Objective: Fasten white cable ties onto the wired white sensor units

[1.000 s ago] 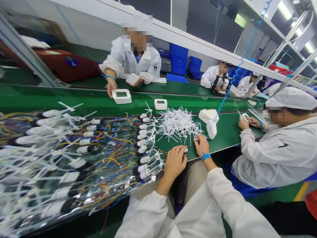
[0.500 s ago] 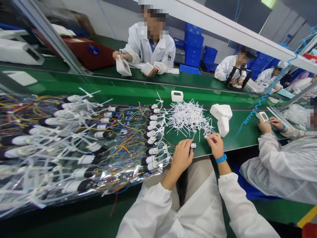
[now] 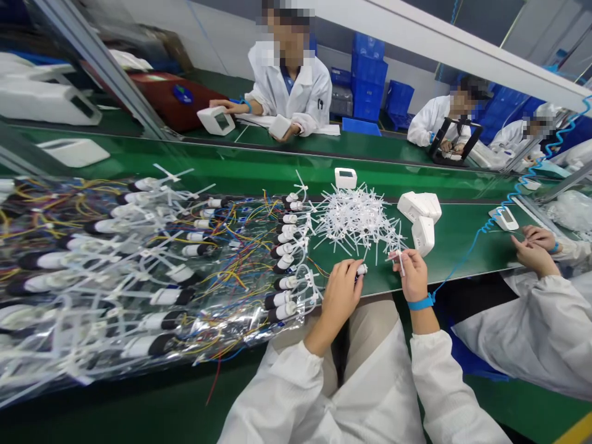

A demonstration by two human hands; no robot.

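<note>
My left hand [image 3: 341,290] is closed around a small pump motor [image 3: 362,269] near the table's front edge. Only its white end shows past the fingers, and wires run out to the left. Between thumb and fingers of my right hand [image 3: 411,271] is a white tube piece [image 3: 401,264] with thin arms, held just above the table and apart from the motor. A heap of similar tube pieces [image 3: 356,216] lies behind both hands. To the left, black-and-white pump motors [image 3: 284,262] with white tubes fitted rest in a row on clear plastic.
More wired motors [image 3: 160,320] cover the plastic bag [image 3: 240,320] at left. White device housings [image 3: 419,209] sit right of the heap, with another housing [image 3: 345,178] behind it. A co-worker's hands [image 3: 536,246] are at the right; another person [image 3: 289,92] handles housings across the line.
My right hand has lifted slightly away from the heap, turning the tube piece more upright. My left hand stays around the motor. The co-worker at right has put down a white housing.
</note>
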